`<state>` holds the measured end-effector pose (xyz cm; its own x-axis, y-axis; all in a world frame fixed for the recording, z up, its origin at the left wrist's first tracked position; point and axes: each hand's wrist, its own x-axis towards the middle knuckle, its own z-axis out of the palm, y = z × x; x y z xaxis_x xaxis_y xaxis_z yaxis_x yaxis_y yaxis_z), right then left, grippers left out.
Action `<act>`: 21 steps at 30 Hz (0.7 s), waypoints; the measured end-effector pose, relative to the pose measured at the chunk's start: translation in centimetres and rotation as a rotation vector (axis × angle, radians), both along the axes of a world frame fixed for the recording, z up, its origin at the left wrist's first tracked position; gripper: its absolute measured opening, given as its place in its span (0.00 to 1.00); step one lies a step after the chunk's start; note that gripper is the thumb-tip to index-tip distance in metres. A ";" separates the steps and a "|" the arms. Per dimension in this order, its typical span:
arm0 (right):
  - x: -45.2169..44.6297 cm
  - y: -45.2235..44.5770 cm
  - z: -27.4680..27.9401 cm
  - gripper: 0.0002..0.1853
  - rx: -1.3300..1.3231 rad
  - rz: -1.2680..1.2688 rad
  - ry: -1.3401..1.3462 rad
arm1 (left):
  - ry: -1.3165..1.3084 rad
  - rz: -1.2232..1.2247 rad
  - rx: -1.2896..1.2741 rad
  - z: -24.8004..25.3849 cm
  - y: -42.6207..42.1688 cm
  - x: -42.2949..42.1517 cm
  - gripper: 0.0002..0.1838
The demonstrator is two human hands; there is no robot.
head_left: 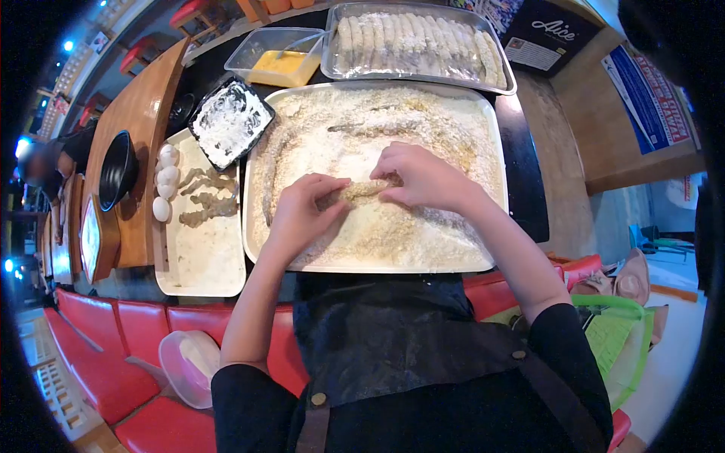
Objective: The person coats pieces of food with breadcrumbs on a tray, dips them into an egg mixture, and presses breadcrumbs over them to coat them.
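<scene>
A crumb-coated shrimp lies crosswise low over the white tray of breadcrumbs. My left hand pinches its left end between thumb and fingers. Its right end is gripped by my right hand, whose fingers curl over the top. Behind my hands another shrimp rests partly covered in the crumbs. One more shrimp appears to lie along the tray's left side.
To the left, a shallow tray carries raw shrimp and several eggs. A black tray of flour overlaps its corner. Behind stand a container of yellow liquid and a clear tray with rows of coated shrimp.
</scene>
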<state>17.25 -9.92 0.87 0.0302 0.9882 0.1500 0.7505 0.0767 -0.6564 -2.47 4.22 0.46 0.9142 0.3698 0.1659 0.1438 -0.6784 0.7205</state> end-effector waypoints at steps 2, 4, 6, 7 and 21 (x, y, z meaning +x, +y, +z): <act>-0.2 -0.4 -1.2 0.13 0.042 -0.041 0.055 | 0.009 0.010 -0.072 -0.7 -0.1 0.1 0.15; -0.7 -0.3 -1.1 0.14 -0.004 -0.062 0.065 | 0.016 0.008 -0.123 -0.7 -0.3 0.3 0.15; -1.0 -0.1 -0.6 0.15 -0.071 -0.052 0.063 | 0.052 -0.006 -0.226 -0.7 -0.2 0.1 0.15; -1.0 -0.2 0.1 0.15 -0.117 -0.038 0.054 | 0.085 -0.025 -0.305 -0.8 -0.1 0.0 0.15; -1.5 -0.5 -1.9 0.13 0.142 0.006 0.010 | 0.019 -0.023 0.051 -1.2 -0.2 -0.8 0.16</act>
